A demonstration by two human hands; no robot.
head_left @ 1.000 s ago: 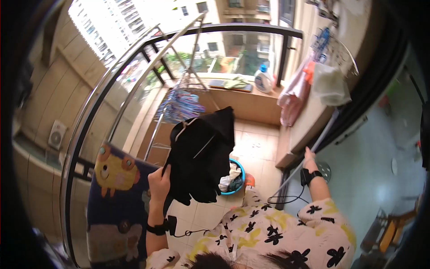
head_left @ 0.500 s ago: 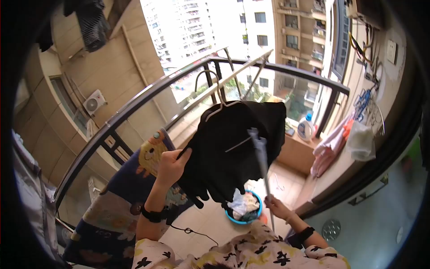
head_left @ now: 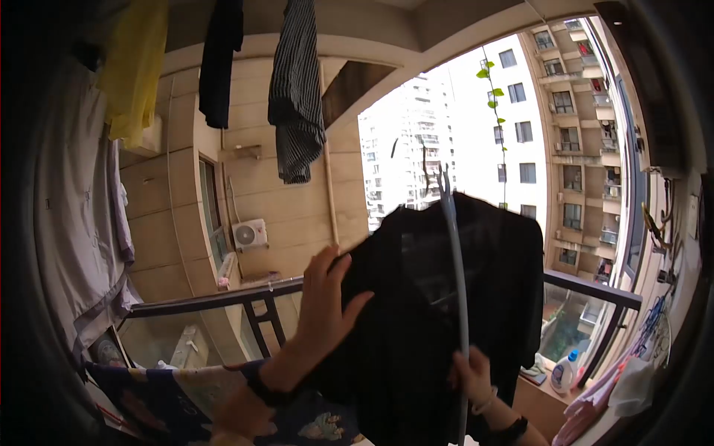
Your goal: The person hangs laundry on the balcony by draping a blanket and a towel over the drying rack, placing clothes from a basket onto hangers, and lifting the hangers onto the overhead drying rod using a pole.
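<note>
A black garment (head_left: 491, 282) hangs upright in front of me, with part of its hanger hook showing above the collar. My right hand (head_left: 474, 375) is wrapped round a long pale pole (head_left: 459, 282), whose forked tip is at the hook; whether the hook rests in the fork is unclear. At the garment's left shoulder, my left hand (head_left: 327, 293) has its fingers apart, close to or touching the cloth.
Yellow (head_left: 137, 70), black (head_left: 221, 63) and striped clothes (head_left: 296, 97) hang overhead. Grey cloth (head_left: 78, 215) is at the left. A patterned blanket (head_left: 178, 398) lies low by the railing (head_left: 204, 301). A detergent bottle (head_left: 565, 372) stands at the lower right.
The view has tilted up. The pole, earlier low at the right, now stands upright before the garment with its tip at the hook. My left hand has opened from its grip on the cloth.
</note>
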